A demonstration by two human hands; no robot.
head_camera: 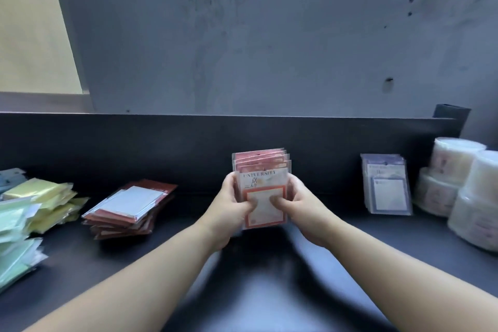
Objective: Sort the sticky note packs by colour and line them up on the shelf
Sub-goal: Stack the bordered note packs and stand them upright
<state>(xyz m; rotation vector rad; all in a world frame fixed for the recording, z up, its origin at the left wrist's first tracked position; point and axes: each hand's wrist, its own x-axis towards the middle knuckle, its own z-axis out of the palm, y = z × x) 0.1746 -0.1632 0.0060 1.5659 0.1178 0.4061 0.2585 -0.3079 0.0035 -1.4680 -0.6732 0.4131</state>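
We held the red stack (pixel 262 178) of sticky note packs between both hands, near the middle of the shelf (pixel 363 237) and in front of its dark back wall. Our left hand (pixel 231 205) wrapped the stack's left edge and our right hand (pixel 299 205) its right edge. The fingers curled round behind, and both thumbs pressed on the front pack's face.

The stack stood upright, its long axis vertical. The printed faces were turned toward us and the top edges stepped upward and back, like a fanned deck. We could not tell whether its lower edge touched the shelf or hung just above it.

By our judgement the sorting was well along but the lining up was only partly done. A purple group (pixel 385 183) already stood upright to the right, close to the back wall, beside some round tubs (pixel 458 178).

To the left, a second red pile (pixel 129 205) lay flat and skewed, its long axis running diagonally away from us. Farther left, the yellow packs (pixel 45 197) and green packs (pixel 13 237) lay in loose heaps, with a few blue packs (pixel 10 175) at the far edge. Each colour was already gathered, yet none of these stood in a row.

We judged that the red stack in our hands had yet to be set down, and that the flat piles had yet to be stood up.
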